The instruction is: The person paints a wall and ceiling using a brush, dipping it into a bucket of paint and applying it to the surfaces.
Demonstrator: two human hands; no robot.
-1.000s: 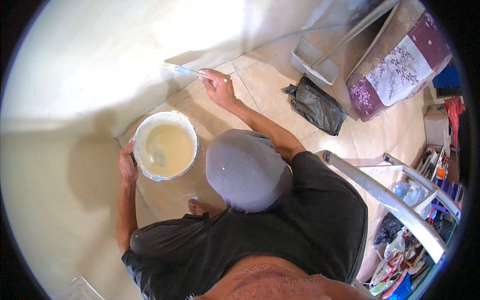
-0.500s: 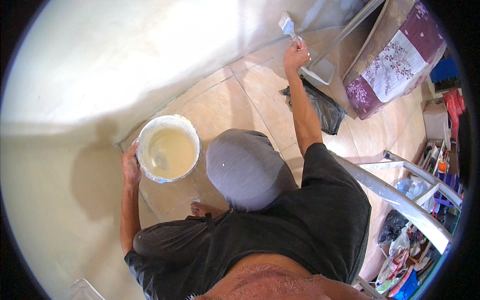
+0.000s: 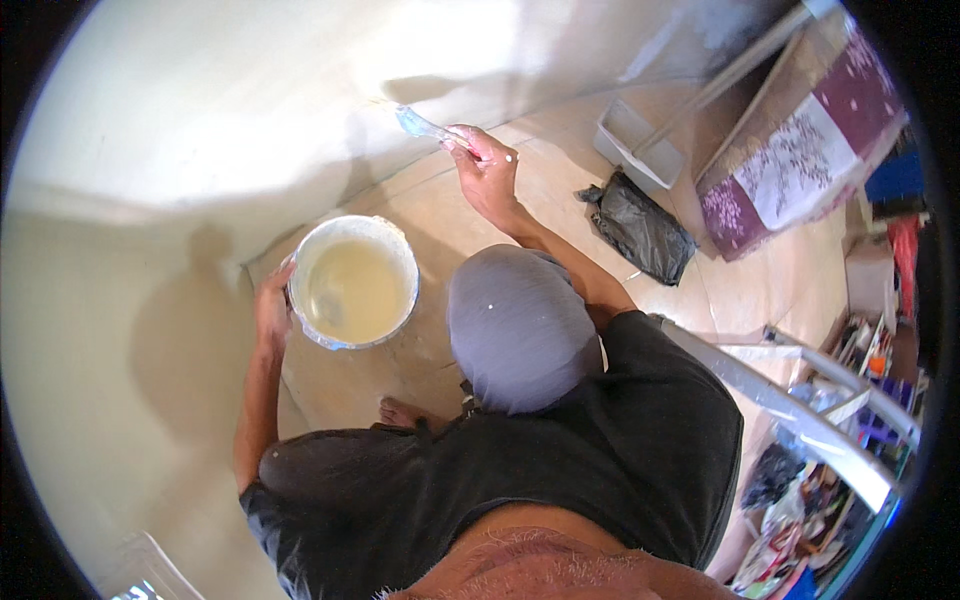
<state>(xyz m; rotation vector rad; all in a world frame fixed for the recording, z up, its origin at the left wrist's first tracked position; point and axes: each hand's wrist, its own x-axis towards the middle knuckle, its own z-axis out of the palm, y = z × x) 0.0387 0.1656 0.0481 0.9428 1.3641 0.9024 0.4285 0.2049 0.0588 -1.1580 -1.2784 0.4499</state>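
My right hand is closed round the handle of a paintbrush, whose bristle end points left, close against the pale wall. Whether the bristles touch the wall I cannot tell. At the left, my left hand grips the outer side of a white paint bucket. Cream-coloured paint lies inside the bucket, and its rim is smeared with paint. My left fingers are partly hidden behind the bucket wall.
A black plastic bag lies on the tiles by a white dustpan. Behind them is a purple and white flowered cloth. A metal ladder stands at right beside cluttered shelves. My knee rises near the bucket.
My right hand has swung left with the paintbrush, from near the dustpan toward the wall above the bucket. The bucket appears slightly farther right in the view, with my left hand still on it.
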